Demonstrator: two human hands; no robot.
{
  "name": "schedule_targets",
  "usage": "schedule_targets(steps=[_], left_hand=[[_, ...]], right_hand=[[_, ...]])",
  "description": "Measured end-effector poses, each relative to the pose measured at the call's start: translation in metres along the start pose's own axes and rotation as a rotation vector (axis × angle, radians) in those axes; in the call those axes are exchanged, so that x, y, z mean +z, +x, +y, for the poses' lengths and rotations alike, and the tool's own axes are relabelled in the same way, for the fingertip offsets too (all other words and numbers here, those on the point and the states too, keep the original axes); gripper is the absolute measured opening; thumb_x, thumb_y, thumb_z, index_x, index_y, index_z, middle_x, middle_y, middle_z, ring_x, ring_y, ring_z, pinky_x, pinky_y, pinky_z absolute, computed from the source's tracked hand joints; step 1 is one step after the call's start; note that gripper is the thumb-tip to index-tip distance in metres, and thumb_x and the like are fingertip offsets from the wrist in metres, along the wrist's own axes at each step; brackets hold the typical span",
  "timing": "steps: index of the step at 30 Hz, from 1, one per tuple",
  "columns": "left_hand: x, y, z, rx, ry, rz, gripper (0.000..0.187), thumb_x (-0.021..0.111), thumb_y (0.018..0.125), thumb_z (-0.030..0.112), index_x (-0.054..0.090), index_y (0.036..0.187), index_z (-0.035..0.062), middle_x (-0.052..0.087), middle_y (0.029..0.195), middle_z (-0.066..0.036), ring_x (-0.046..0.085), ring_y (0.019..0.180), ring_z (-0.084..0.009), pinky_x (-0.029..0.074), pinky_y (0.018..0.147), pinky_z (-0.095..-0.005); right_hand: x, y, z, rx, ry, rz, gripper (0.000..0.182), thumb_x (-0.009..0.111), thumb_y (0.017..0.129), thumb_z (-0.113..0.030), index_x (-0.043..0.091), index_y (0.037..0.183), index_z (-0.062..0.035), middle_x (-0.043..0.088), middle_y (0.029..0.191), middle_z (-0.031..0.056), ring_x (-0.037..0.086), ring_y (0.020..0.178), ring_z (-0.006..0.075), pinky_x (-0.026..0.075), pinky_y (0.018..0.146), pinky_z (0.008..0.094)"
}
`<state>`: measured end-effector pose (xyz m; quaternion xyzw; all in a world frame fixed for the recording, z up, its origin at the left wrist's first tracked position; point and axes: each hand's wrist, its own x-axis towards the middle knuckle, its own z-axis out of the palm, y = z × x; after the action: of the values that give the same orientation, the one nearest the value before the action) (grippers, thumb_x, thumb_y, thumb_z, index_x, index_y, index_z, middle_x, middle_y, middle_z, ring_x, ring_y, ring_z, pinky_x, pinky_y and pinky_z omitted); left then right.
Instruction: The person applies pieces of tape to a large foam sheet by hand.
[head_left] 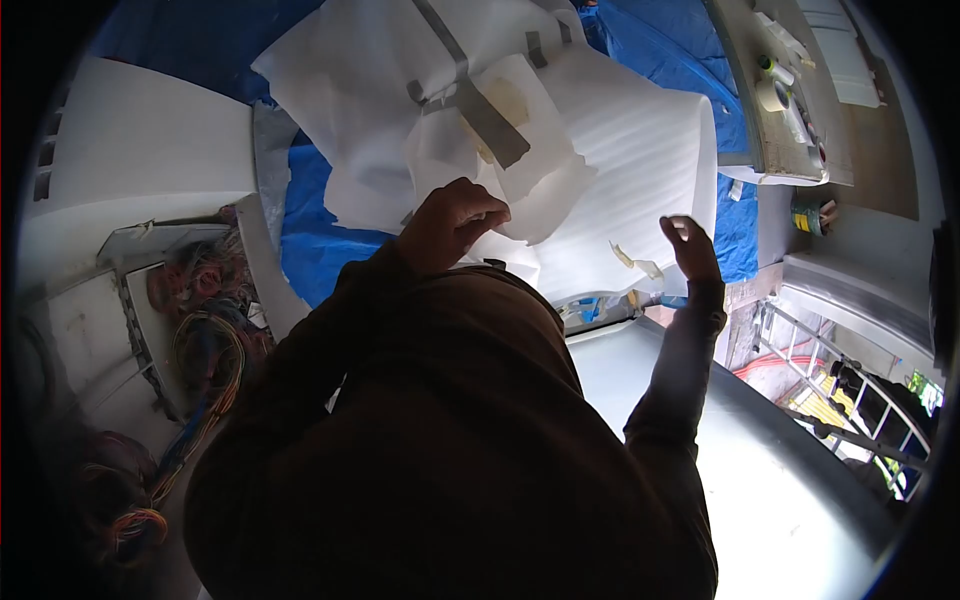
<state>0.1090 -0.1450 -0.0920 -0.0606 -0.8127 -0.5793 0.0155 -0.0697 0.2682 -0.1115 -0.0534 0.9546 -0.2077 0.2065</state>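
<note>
A large white sheet [640, 150] lies over blue tarp [325, 215], with strips of grey tape [490, 125] stuck across it. My left hand [450, 225] is at the sheet's near edge, below a loose translucent piece [555, 190]. Its fingers are curled together in a pinch, and what they hold, if anything, is too small to name. At the sheet's right side, my right hand [692, 248] has thumb and fingers bent together; anything between them cannot be made out. Small pale yellowish scraps [622, 255] sit on the sheet just left of it.
Bundled wires [210, 350] hang at an open panel on the left. Tape rolls [772, 96] rest on a ledge at the upper right, above a tin [806, 218]. A metal ladder-like frame [850, 400] stands at the lower right, beside a bright smooth surface [760, 480].
</note>
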Motion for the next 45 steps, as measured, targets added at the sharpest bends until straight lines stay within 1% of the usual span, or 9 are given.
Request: schedule_targets(steps=[3,10,11,15,19,25,30,39,45], left_hand=[[0.021,0.006,0.014,0.135,0.097,-0.132,0.011,0.071,0.087,0.006,0.072,0.097,0.0056,0.068,0.085,-0.008,0.059,0.088,-0.0292,0.047,0.084,-0.0415],[0.045,0.021,0.033,0.360,0.359,-0.390,0.010,0.071,0.086,0.015,0.075,0.093,0.0092,0.071,0.087,-0.006,0.066,0.090,-0.0279,0.049,0.083,-0.0434],[0.048,0.019,0.032,0.360,0.359,-0.389,0.010,0.071,0.086,0.015,0.075,0.093,0.0092,0.071,0.087,-0.006,0.066,0.090,-0.0279,0.049,0.083,-0.0434],[0.052,0.011,0.011,0.247,0.197,-0.425,0.018,0.069,0.090,0.018,0.077,0.101,0.0058,0.070,0.088,-0.013,0.067,0.086,-0.0332,0.053,0.081,-0.0442],[0.028,0.015,-0.001,-0.067,0.054,-0.430,0.022,0.071,0.092,0.022,0.075,0.101,0.0020,0.070,0.086,-0.016,0.068,0.086,-0.0315,0.055,0.083,-0.0411],[0.009,0.067,0.010,-0.154,-0.071,0.152,0.053,0.081,0.086,0.032,0.062,0.127,0.0040,0.064,0.114,-0.018,0.068,0.100,-0.0284,0.056,0.083,-0.0389],[-0.002,0.114,0.043,0.473,0.536,0.370,0.057,0.081,0.085,0.033,0.059,0.130,0.0046,0.064,0.118,-0.015,0.066,0.103,-0.0279,0.053,0.087,-0.0388],[-0.007,0.109,0.048,0.116,0.086,-0.214,0.037,0.082,0.085,0.020,0.065,0.110,-0.0009,0.071,0.099,-0.014,0.068,0.090,-0.0259,0.052,0.082,-0.0363],[0.003,0.105,0.059,0.187,0.187,-0.100,0.035,0.085,0.079,0.017,0.066,0.103,0.0004,0.069,0.093,-0.014,0.068,0.084,-0.0279,0.053,0.078,-0.0358]], right_hand=[[0.002,-0.009,-0.108,-0.280,0.485,0.220,0.046,0.075,0.093,-0.034,0.063,0.125,-0.0035,0.071,0.117,0.0160,0.067,0.112,0.0298,0.053,0.093,0.0395],[0.068,-0.029,-0.258,-0.532,-0.444,0.291,0.132,0.096,0.051,-0.050,0.021,0.160,-0.0427,0.012,0.167,0.0210,0.018,0.146,0.0606,0.033,0.101,0.0817],[0.083,-0.025,-0.258,-0.502,-0.577,0.218,0.116,0.089,0.068,-0.043,0.019,0.160,-0.0429,0.010,0.168,0.0191,0.017,0.147,0.0602,0.032,0.101,0.0824],[0.136,0.009,-0.209,-0.456,-0.616,0.503,0.079,0.056,0.095,-0.010,0.023,0.159,-0.0426,0.023,0.163,0.0192,0.050,0.127,0.0578,0.054,0.092,0.0626],[0.087,0.035,-0.163,-0.599,0.143,0.420,0.074,0.059,0.083,0.005,0.039,0.151,-0.0160,0.057,0.129,0.0274,0.071,0.098,0.0359,0.060,0.078,0.0438],[0.038,-0.013,-0.162,-0.092,1.289,-0.185,0.039,0.057,0.094,-0.007,0.054,0.131,0.0052,0.069,0.109,0.0162,0.073,0.093,0.0272,0.060,0.075,0.0351],[0.054,-0.043,-0.169,-0.180,1.264,-0.244,0.037,0.060,0.097,-0.009,0.055,0.130,0.0052,0.069,0.111,0.0143,0.072,0.093,0.0233,0.059,0.075,0.0336],[0.015,-0.072,-0.163,-0.493,0.821,0.085,0.063,0.075,0.089,-0.044,0.060,0.132,-0.0001,0.066,0.125,0.0179,0.064,0.115,0.0292,0.051,0.094,0.0407],[-0.007,-0.066,-0.178,-0.535,0.665,0.097,0.031,0.072,0.091,-0.024,0.070,0.108,0.0011,0.073,0.090,0.0160,0.070,0.078,0.0241,0.054,0.071,0.0324]])
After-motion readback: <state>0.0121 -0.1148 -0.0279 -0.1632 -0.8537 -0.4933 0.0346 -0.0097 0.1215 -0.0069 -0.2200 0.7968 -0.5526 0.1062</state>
